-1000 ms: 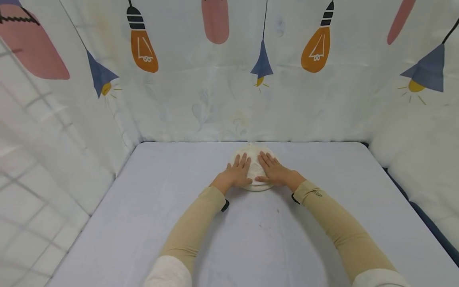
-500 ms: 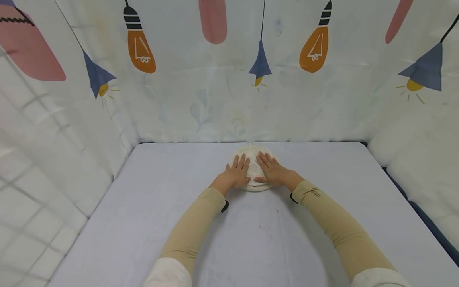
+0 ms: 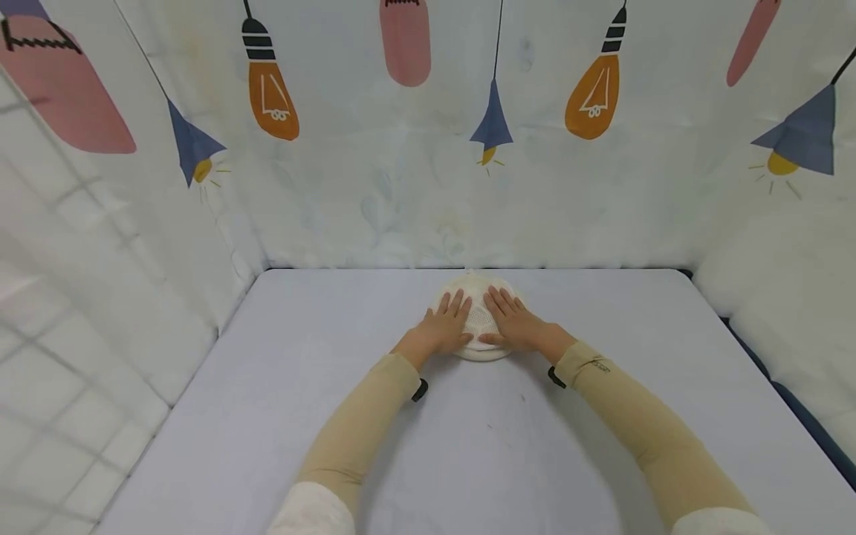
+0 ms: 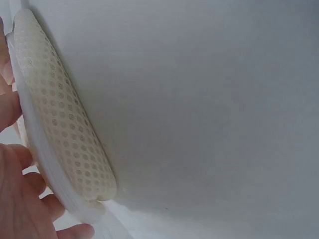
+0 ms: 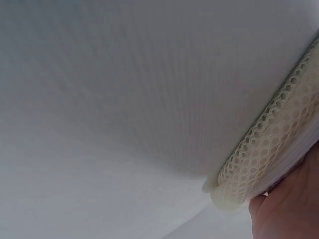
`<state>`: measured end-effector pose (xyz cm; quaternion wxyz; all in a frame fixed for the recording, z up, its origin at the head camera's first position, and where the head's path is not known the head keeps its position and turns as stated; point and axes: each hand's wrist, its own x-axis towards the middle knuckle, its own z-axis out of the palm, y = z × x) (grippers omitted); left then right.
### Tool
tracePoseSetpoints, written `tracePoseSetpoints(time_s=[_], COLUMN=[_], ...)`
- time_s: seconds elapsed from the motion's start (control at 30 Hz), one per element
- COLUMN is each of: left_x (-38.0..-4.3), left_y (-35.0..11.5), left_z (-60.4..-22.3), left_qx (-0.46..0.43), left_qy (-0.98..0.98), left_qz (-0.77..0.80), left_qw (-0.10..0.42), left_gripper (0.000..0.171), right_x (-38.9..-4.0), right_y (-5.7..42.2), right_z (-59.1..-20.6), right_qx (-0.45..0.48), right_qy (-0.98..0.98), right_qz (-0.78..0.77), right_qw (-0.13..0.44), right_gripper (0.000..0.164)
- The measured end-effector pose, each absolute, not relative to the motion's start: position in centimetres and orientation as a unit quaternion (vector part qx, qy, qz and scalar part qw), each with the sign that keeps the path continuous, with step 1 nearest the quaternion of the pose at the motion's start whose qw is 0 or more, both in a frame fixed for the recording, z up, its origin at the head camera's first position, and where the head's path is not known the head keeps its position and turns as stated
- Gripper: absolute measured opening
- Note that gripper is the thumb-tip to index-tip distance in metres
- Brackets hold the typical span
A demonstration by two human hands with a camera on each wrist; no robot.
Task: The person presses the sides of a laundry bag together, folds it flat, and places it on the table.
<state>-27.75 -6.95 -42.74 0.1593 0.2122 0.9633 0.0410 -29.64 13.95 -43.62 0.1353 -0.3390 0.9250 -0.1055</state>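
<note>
A round, cream mesh laundry bag (image 3: pixel 478 319) lies near the far edge of the table, between my two hands. Its puffed honeycomb mesh side (image 4: pixel 65 114) and a smooth white band around it show in the left wrist view. My left hand (image 3: pixel 444 324) rests on the bag's left part with fingers spread and fairly straight. On the right part rests my right hand (image 3: pixel 515 321), fingers pointing forward and thumb turned inward. The right wrist view shows the mesh edge (image 5: pixel 269 134) with part of the right hand (image 5: pixel 289 204) beside it.
The table (image 3: pixel 281 386) has a pale, smooth cover with a few small marks in front of the bag. A white curtain (image 3: pixel 334 186) printed with lamps and bulbs hangs right behind the far edge, and similar cloth closes both sides.
Both hands keep their places on the laundry bag, which stays where it was. Only the head view has shifted slightly.
</note>
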Motion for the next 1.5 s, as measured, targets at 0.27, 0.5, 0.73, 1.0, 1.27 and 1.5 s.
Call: tracePoseSetpoints(time_s=[0.27, 0.5, 0.73, 1.0, 1.27, 1.5], left_x=[-28.1, -29.0, -28.4, -27.4, -27.5, -28.1], left_y=[-8.3, -8.9, -8.1, -7.1, -6.5, -6.8], left_z=[-42.5, -42.2, -42.2, -42.0, -42.5, -42.6], left_qx=[0.227, 0.247, 0.25, 0.219, 0.205, 0.206], left_qy=[0.96, 0.954, 0.951, 0.962, 0.967, 0.965], left_qz=[0.08, 0.086, 0.083, 0.032, -0.003, 0.02], left_qw=[0.145, 0.15, 0.161, 0.161, 0.151, 0.158], left_gripper=[0.076, 0.08, 0.08, 0.076, 0.073, 0.073], right_x=[-30.3, -31.8, -32.9, -32.9, -33.1, -33.2], right_y=[14.5, 14.3, 14.5, 14.7, 14.9, 14.6], right_z=[-43.6, -42.7, -42.9, -43.6, -44.1, -43.8], right_qx=[-0.348, -0.363, -0.375, -0.373, -0.371, -0.359], right_qy=[0.918, 0.913, 0.913, 0.915, 0.915, 0.921], right_qz=[-0.144, -0.134, -0.088, -0.077, -0.088, -0.07], right_qw=[0.124, 0.128, 0.132, 0.132, 0.13, 0.135], right_gripper=[0.084, 0.087, 0.102, 0.105, 0.107, 0.103])
